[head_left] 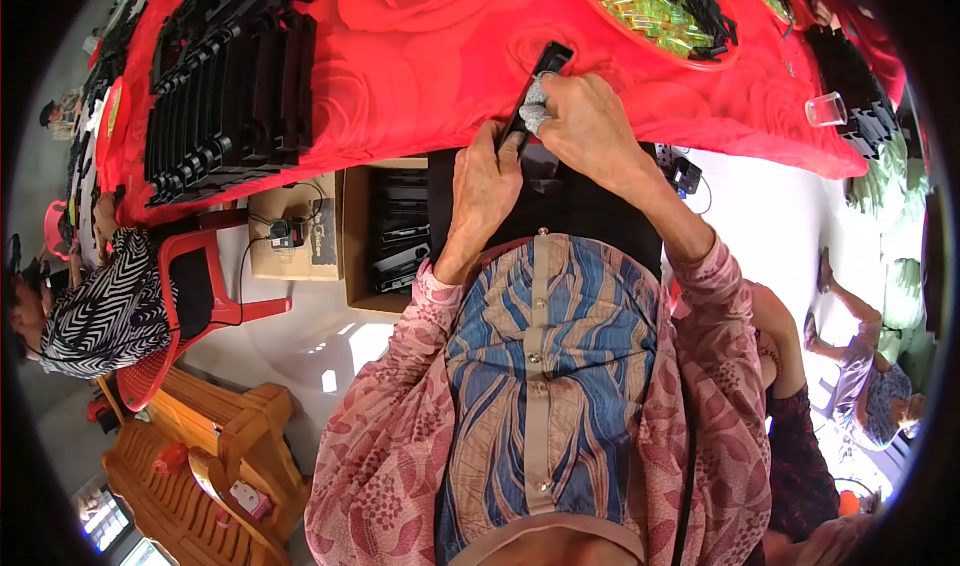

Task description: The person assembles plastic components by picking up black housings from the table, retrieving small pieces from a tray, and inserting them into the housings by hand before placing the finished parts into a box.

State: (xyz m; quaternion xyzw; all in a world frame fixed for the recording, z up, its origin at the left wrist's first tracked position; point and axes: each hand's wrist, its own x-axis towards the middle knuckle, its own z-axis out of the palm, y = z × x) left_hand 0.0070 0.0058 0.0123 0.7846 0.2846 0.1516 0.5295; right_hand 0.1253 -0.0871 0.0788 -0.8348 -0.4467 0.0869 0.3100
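Observation:
A long, narrow black plastic piece (553, 58) slants over the near edge of the red tablecloth. My left hand (485, 184) is closed around its near end, thumb and fingers on either side. Over its middle, my right hand (590, 131) is closed, with grey wrapping on its fingers touching the piece. Whatever those fingertips pinch is hidden. To the left on the table stands a stack of similar black plastic pieces (235, 96). A round red tray (690, 63) at the far right holds yellow-green translucent parts (640, 11) and small black parts (700, 6).
A clear cup (826, 110) stands near the table's right edge. Below the table is an open cardboard box (355, 236) of black pieces. A red chair (230, 311) and wooden bench (190, 456) are at left. Other people sit on both sides.

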